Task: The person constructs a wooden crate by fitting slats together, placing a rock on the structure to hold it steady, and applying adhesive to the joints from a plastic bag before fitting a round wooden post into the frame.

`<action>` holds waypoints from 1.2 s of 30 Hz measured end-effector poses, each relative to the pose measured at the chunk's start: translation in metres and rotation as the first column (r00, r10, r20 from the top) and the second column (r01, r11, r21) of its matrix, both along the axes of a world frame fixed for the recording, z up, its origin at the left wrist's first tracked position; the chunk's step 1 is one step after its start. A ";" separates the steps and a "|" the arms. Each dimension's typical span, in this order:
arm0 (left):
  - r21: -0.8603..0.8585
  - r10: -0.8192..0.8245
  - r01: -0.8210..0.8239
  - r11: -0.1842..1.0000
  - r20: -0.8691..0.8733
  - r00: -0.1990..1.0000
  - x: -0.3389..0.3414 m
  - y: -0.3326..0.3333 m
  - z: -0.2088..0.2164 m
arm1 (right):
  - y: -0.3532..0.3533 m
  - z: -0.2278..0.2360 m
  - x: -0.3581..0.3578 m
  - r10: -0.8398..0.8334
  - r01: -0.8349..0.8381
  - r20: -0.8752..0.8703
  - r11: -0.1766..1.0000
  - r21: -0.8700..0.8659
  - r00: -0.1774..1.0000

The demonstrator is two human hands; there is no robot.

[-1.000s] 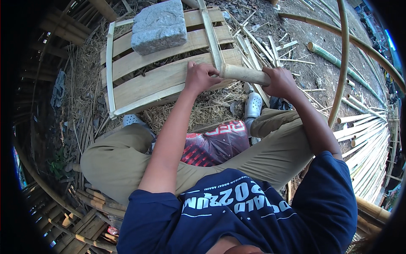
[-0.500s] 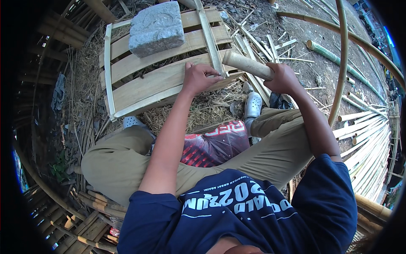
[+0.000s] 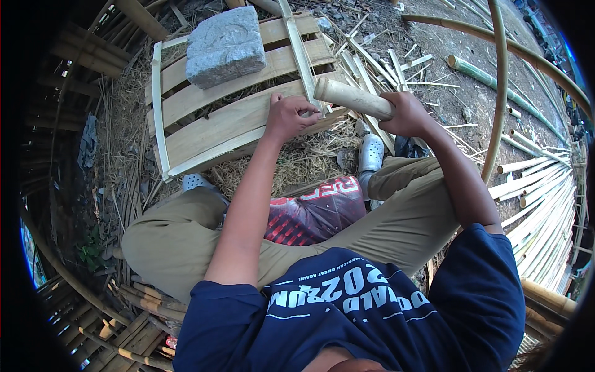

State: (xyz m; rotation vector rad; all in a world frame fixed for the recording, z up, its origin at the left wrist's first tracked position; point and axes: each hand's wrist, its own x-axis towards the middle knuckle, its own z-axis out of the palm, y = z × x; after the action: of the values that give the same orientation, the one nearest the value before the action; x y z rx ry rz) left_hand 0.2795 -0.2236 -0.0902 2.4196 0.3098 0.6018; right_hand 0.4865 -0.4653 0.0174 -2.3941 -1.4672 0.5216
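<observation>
"What's at the left from where you stand?"

"A slatted wooden panel [image 3: 214, 122], upper left of the frame, with a grey stone block [image 3: 225, 48] sitting on it."

"And the left hand [image 3: 289, 116]?"

"Just above centre, at the panel's near right corner. Its fingers are curled, thumb and forefinger close together by the lower end of a pale strip [image 3: 304, 67] laid across the slats. I can't tell whether anything is pinched there. The left forearm [image 3: 249, 192] runs up to it from the lower middle."

"Where's the short bamboo piece [image 3: 354, 99]?"

"Upper middle, right of the left hand. Its long axis lies nearly crosswise, and the free end, the left one, is a little higher in the frame, just above the left fingertips."

"Who's got it?"

"The right hand [image 3: 406, 114], closed firmly round its right end. That forearm [image 3: 455, 166] slants up and leftward, elbow bent, at the right."

"Beyond that?"

"Split lengths [image 3: 539, 204] at the right edge, and a green pole [image 3: 496, 85] at upper right."
</observation>
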 end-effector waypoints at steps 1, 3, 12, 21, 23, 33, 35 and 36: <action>0.003 -0.006 0.006 1.000 0.013 1.000 0.001 0.000 0.000 | 0.000 -0.003 -0.001 -0.002 0.002 0.000 1.000 0.000 1.000; 0.039 -0.002 0.002 0.999 -0.013 1.000 0.000 0.002 -0.002 | 0.004 -0.003 -0.007 0.014 -0.013 0.030 0.999 -0.048 0.999; 0.106 0.015 -0.013 0.994 -0.022 1.000 0.003 0.000 -0.001 | 0.011 0.012 -0.020 0.060 -0.040 0.231 0.995 -0.091 0.971; 0.107 0.039 -0.030 0.994 -0.091 0.995 0.006 0.001 0.000 | 0.008 0.010 -0.011 0.052 -0.070 0.215 0.995 0.077 0.975; 0.114 0.028 -0.018 0.993 -0.084 0.996 0.006 0.002 -0.002 | 0.010 0.010 -0.007 0.104 -0.066 0.392 0.992 -0.108 0.914; 0.101 0.095 -0.085 0.991 -0.100 0.990 0.004 -0.002 -0.003 | 0.014 0.024 -0.021 0.072 -0.054 0.371 0.997 -0.059 0.926; 0.087 0.029 -0.021 0.996 -0.096 0.995 0.010 0.001 0.000 | 0.015 0.024 -0.016 0.086 -0.054 0.384 0.994 -0.095 0.919; 0.089 0.023 -0.015 0.996 -0.095 0.995 0.010 0.000 0.003 | 0.015 0.024 -0.014 0.098 -0.051 0.400 0.990 -0.128 0.911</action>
State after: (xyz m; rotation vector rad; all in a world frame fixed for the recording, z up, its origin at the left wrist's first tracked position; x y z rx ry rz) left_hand 0.2893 -0.2237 -0.0873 2.5386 0.3531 0.5183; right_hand 0.4727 -0.4501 0.0412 -2.6617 -1.7421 0.1249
